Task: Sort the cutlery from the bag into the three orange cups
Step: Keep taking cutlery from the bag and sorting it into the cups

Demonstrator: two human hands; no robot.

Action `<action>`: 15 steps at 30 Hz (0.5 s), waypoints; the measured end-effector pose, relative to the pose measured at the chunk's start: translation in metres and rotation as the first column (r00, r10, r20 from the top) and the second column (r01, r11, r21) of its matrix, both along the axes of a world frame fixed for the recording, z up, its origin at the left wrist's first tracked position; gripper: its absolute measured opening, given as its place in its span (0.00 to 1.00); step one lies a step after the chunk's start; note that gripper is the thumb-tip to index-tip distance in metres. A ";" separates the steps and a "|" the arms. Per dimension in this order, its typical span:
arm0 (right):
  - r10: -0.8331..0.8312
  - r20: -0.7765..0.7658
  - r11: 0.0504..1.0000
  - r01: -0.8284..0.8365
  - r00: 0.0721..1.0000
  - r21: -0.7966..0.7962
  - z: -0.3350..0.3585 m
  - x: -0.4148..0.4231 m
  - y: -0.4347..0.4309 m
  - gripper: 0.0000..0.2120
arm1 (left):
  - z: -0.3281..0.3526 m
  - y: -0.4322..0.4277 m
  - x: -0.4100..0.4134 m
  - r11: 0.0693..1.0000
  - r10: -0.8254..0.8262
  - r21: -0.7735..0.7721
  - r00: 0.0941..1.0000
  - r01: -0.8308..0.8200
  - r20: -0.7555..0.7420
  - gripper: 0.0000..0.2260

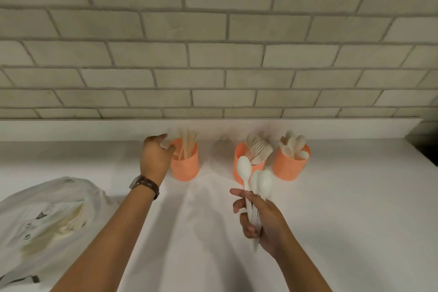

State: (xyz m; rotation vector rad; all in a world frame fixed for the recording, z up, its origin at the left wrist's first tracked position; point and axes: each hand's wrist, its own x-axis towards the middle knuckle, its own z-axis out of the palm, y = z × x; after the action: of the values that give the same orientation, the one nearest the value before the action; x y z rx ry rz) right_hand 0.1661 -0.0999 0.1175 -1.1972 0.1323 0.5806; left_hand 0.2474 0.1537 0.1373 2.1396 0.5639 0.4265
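On the white desk (213, 232), three orange cups stand in a row against the back ledge: the left cup (184, 163) holds long flat pieces that look like knives, the middle cup (244, 168) holds forks, and the right cup (290, 163) holds spoons with bowls up. The right hand (260, 218) is closed around a small bunch of white plastic spoons (254, 180), gripping them low on the handles so the bowls fan out above the fingers, in front of the middle cup. The left hand (155, 156) is at the left cup's rim, fingers curled; it seems to be touching or holding something pale there, but blur makes it hard to say whether it grips a piece or only steadies the cup. The bag (47, 216) lies slumped at the near left of the desk, with more pale cutlery showing through its thin material. These spoons are likely very light, stiff but slightly springy, and smooth enough to slide against each other, so a bundle held loosely may splay or drop one. Holding the handles together near mid-length, then lowering them handle first into the right cup, should keep them aligned; the light cups themselves could tip if knocked.
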 end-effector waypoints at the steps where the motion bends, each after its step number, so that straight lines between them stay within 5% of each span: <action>1: -0.009 0.000 1.000 0.009 1.000 0.007 0.002 -0.001 0.001 0.15 | -0.001 -0.005 -0.005 1.000 -0.001 0.022 1.000 0.001 0.008 0.17; 5: -0.027 -0.002 1.000 0.027 1.000 -0.001 0.006 -0.007 0.000 0.15 | 0.006 -0.049 -0.039 0.968 -0.184 -0.159 0.979 0.195 0.083 0.06; 9: -0.003 0.041 0.999 0.005 0.999 -0.054 0.010 -0.014 -0.003 0.15 | 0.001 -0.094 -0.070 0.831 -0.452 -0.347 0.891 0.435 0.035 0.06; 15: -0.020 0.107 0.995 0.031 0.994 -0.099 0.013 -0.025 -0.018 0.14 | -0.004 -0.122 -0.084 0.799 -0.465 -0.406 0.884 0.444 0.051 0.09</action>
State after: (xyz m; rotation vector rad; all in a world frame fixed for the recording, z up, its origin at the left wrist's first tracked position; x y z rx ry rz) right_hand 0.1408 -0.1183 0.1302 -1.3196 0.0877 0.4913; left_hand 0.1638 0.0317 0.1337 1.7986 0.1265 -0.0227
